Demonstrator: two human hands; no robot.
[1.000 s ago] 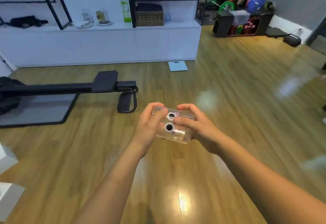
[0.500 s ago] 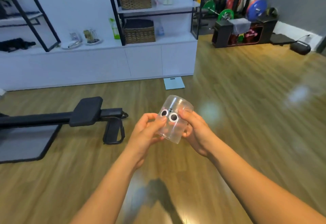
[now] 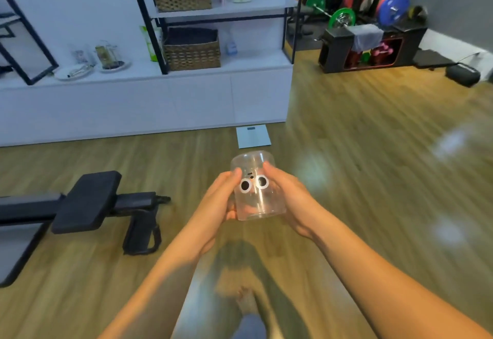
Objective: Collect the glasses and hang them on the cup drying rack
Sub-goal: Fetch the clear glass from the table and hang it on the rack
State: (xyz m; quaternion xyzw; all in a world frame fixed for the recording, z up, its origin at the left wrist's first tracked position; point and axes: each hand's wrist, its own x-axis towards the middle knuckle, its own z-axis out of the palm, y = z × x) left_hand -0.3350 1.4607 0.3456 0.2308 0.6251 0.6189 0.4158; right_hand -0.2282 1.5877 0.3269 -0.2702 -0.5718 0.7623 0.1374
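A clear glass (image 3: 257, 200) with two cartoon eyes printed on it is held upside down in front of me, base up and open mouth down. My left hand (image 3: 218, 200) grips its left side and my right hand (image 3: 286, 197) grips its right side, thumbs near the eyes. On the white counter at the back left stands a wire cup drying rack (image 3: 108, 54) on a round plate, with another glass (image 3: 80, 57) beside it.
A black rowing machine (image 3: 88, 205) lies on the wooden floor at my left. A bathroom scale (image 3: 253, 136) sits on the floor by the white cabinet (image 3: 160, 104). Wicker baskets fill the shelves. Weight plates and a black stand are at the back right.
The glass has turned from lying sideways to base up between my hands. The view has advanced toward the white cabinet, and the rowing machine has slid left and lower.
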